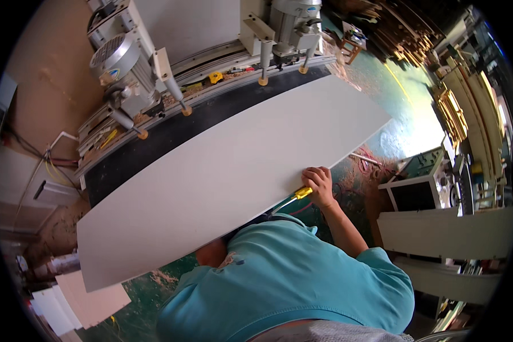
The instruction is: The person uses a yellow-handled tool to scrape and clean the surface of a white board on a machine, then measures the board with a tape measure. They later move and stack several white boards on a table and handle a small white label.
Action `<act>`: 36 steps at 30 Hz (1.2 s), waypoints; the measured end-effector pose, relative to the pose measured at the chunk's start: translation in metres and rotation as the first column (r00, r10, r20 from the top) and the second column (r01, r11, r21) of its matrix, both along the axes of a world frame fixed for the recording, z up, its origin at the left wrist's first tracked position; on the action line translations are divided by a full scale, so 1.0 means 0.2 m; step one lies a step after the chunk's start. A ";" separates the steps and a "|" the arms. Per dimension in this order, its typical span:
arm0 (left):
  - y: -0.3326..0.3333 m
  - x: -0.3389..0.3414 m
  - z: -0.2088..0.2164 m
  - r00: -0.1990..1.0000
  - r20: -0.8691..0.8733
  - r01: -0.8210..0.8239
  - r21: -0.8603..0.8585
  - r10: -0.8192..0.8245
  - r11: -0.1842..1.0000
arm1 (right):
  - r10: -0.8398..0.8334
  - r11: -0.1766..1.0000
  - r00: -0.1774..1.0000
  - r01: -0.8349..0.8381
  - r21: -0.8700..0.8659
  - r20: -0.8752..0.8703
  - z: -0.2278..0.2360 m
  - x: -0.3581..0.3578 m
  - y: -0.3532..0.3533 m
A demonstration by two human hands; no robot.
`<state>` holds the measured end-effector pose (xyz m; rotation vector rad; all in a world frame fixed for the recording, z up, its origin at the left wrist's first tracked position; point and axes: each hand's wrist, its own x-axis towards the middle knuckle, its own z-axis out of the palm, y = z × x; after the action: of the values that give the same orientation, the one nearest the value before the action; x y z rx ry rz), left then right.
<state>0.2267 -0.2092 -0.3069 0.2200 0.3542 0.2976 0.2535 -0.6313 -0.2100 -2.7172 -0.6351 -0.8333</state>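
A long white panel (pixel 222 171) lies slanted across the black bed (pixel 171 130) of a drilling machine. My right hand (pixel 319 185) sits at the panel's near edge, shut on a screwdriver (pixel 299 195) with a yellow handle; its shaft points left under that edge. My left hand is hidden beneath the panel, and only part of that forearm (pixel 211 252) shows below the board. My teal shirt (pixel 290 285) fills the lower middle of the view.
Two grey motor units (pixel 125 62) (pixel 290 23) with downward pins stand along the machine's far rail. White boards are stacked at the right (pixel 444 233) and lower left (pixel 91 302). A white cabinet (pixel 416 194) stands on the green floor (pixel 404 119). Sawdust lies about.
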 end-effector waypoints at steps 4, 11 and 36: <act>0.05 0.08 0.04 0.998 0.024 0.059 0.028 -0.060 0.998 | 0.028 0.999 0.999 -0.029 -0.027 -0.045 -0.05 0.15 0.15; 0.06 0.08 0.09 0.991 0.102 0.088 0.014 -0.089 0.996 | 0.248 0.968 0.940 -0.233 0.092 -0.233 -0.18 0.22 0.33; -0.35 0.27 -0.31 0.903 -0.391 0.394 0.584 0.180 -0.710 | -0.715 0.479 0.294 0.867 -0.139 -0.634 -0.14 -0.25 -1.44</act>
<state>0.2809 -0.2789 -0.3697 2.6660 0.1706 0.1213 0.2027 -0.9197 -0.2375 -2.6897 1.0427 -0.0192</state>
